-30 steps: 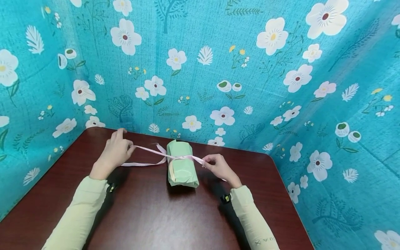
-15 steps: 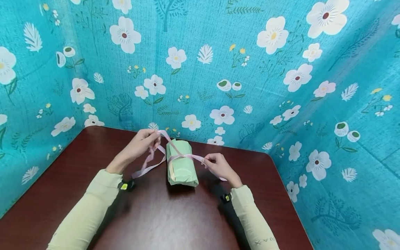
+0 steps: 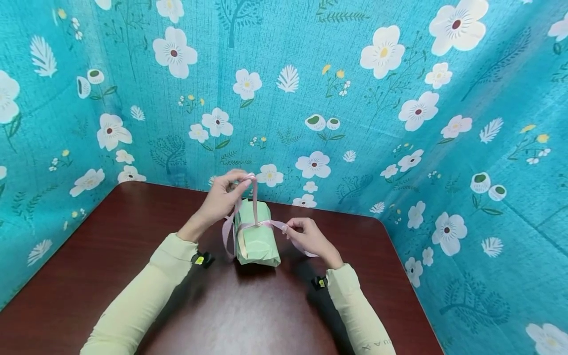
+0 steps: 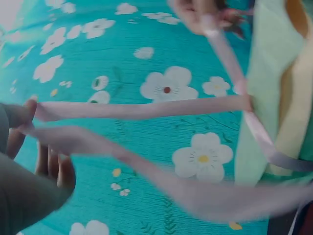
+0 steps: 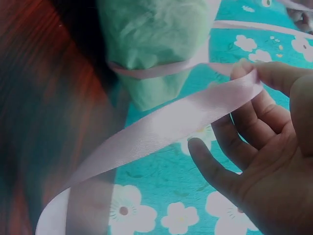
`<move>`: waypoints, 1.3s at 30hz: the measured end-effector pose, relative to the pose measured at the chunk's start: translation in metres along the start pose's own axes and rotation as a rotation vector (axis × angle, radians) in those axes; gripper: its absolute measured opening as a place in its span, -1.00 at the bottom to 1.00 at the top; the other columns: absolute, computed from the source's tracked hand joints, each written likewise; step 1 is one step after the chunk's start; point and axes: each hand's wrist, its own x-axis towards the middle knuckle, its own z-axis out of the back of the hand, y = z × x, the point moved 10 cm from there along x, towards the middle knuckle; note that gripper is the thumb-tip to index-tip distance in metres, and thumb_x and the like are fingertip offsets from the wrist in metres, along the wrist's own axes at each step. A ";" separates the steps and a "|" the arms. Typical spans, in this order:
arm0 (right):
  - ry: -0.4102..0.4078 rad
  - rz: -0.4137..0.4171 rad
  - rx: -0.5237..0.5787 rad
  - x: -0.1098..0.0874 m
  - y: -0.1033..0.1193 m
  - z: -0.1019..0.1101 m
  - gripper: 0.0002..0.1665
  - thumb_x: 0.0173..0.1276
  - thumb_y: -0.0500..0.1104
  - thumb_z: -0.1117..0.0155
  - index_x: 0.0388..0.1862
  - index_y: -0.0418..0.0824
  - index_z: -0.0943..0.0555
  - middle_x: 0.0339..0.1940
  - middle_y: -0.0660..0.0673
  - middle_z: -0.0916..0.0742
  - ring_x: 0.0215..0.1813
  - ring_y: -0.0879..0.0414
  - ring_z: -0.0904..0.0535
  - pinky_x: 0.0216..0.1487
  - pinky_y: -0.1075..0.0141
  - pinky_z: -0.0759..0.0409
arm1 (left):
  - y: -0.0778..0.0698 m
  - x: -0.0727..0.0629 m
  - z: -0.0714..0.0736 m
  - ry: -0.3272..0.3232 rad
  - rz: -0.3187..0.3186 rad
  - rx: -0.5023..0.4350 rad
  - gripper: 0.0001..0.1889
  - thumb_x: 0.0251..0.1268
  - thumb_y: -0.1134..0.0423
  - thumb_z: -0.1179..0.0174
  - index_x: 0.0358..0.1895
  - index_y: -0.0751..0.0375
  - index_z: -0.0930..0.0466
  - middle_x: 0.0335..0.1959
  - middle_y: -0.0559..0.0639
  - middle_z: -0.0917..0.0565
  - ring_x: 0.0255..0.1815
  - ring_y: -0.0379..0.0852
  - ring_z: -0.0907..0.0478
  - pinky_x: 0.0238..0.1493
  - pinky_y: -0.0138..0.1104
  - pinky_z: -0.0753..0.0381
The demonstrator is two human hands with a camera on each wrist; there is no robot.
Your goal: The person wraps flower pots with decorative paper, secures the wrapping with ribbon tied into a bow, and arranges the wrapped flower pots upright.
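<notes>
A parcel wrapped in light green paper (image 3: 262,245) lies on the table, with a pink ribbon (image 3: 255,202) passed round its middle and crossing on top. My left hand (image 3: 224,195) pinches one ribbon end between thumb and fingers, raised above the parcel's far left; the ribbon runs down taut from it to the crossing, and a loose tail hangs at the parcel's left side. On the right, my right hand (image 3: 310,239) pinches the other end close to the parcel. From its fingertips, in the right wrist view, a ribbon tail (image 5: 161,120) droops toward the table.
The dark reddish-brown table (image 3: 213,310) has rounded far corners. Behind it and along both sides hangs a turquoise curtain (image 3: 284,143) with white flowers, close to the table's far edge. Small black devices with yellow marks sit at both wrists.
My left hand has swung from the far left over to the parcel's far side, lifting its ribbon end upright and drawing the loose tail along. The right hand holds almost still.
</notes>
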 end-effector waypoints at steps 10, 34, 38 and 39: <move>0.080 0.097 -0.093 0.004 0.032 -0.009 -0.92 0.44 -0.19 -0.36 -0.23 -0.18 -0.72 -0.37 -0.04 -0.73 -0.29 0.15 -0.58 -0.14 0.22 -0.65 | 0.049 0.005 -0.038 0.016 0.101 -0.117 -0.62 0.69 0.17 0.12 0.30 0.27 -0.54 -0.15 0.31 -0.77 -0.06 0.13 -0.75 -0.42 -0.45 -0.53; 0.047 0.375 -0.376 0.034 0.106 -0.005 -0.88 0.28 -0.29 -0.49 -0.21 -0.15 -0.77 -0.35 0.03 -0.74 -0.29 0.25 -0.58 -0.23 0.39 -0.60 | 0.085 -0.022 -0.099 0.349 0.018 0.314 -0.14 0.61 -0.33 0.47 -0.43 0.36 -0.57 -0.63 -0.14 -0.45 -0.56 -0.27 -0.34 -0.43 -0.36 -0.37; 0.018 0.357 -0.294 0.040 0.102 0.001 -0.81 0.30 -0.34 -0.45 -0.11 -0.20 -0.77 -0.22 -0.03 -0.78 -0.19 0.21 -0.64 -0.15 0.35 -0.65 | 0.086 -0.024 -0.099 0.371 -0.001 0.235 -0.40 0.58 -0.07 0.05 -0.59 0.33 -0.43 -0.70 -0.26 -0.18 -0.64 -0.33 -0.11 -0.53 -0.42 -0.14; 0.017 0.356 -0.274 0.040 0.102 0.001 -0.80 0.30 -0.35 -0.44 -0.09 -0.22 -0.77 -0.20 -0.06 -0.79 -0.18 0.20 -0.66 -0.14 0.35 -0.66 | 0.085 -0.025 -0.099 0.373 -0.007 0.215 -0.50 0.55 0.03 -0.03 -0.54 0.35 -0.49 -0.67 -0.27 -0.22 -0.61 -0.33 -0.15 -0.50 -0.43 -0.19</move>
